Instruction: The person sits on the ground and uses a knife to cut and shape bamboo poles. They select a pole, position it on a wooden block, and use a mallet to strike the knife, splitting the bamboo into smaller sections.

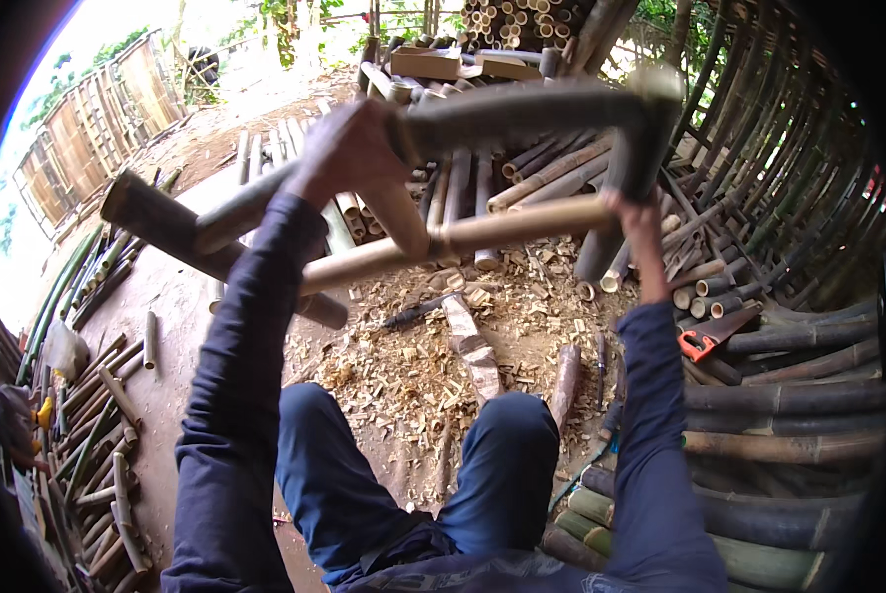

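Observation:
Both my hands hold up a bamboo frame (522,222) of dark and pale poles joined together, tilted above the floor. My left hand (349,153) is closed around its upper left part, where the dark poles meet. At the right end, my right hand (638,232) grips the frame near the joint of the pale crossbar and a dark upright. The upper right corner is smeared by motion. Below the frame, among bamboo chips (403,385), lie a dark long-handled tool (423,313) and a chopped wooden block (470,346).
A handsaw (715,336) with an orange handle rests on stacked bamboo poles (779,400) at the right. Cut bamboo pieces (107,474) lie piled at the left. More poles and cardboard boxes (425,64) are at the back. A blurred person (8,415) shows at the left edge.

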